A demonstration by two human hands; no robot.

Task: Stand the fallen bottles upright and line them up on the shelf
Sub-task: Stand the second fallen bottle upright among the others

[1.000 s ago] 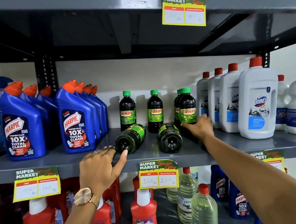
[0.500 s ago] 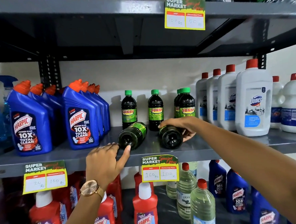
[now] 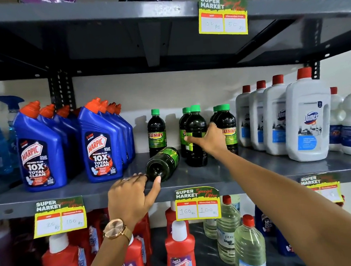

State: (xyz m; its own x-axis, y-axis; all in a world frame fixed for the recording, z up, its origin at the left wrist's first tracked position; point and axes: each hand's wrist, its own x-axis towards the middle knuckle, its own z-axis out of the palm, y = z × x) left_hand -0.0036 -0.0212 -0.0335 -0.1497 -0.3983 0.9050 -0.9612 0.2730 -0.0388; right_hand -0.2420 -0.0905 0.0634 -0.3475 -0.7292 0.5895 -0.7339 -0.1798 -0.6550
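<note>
Dark Sunny bottles with green caps stand on the grey middle shelf (image 3: 264,169). One Sunny bottle (image 3: 164,164) lies on its side, its base toward me. My left hand (image 3: 131,198) rests at the shelf edge, thumb and fingertips touching that base. My right hand (image 3: 209,139) grips an upright Sunny bottle (image 3: 195,136) in the middle row, with another Sunny bottle behind it. A single upright bottle (image 3: 156,131) stands to the left, and a further row (image 3: 228,128) to the right.
Blue Harpic bottles (image 3: 100,145) fill the shelf's left part, white Domex bottles (image 3: 308,121) the right. Price tags (image 3: 197,203) hang on the shelf edge. Red Harpic bottles and clear bottles stand on the shelf below. A shelf runs overhead.
My right hand has lifted the right fallen bottle and stood it upright in front of the middle one. My left hand stays at the base of the other fallen bottle.
</note>
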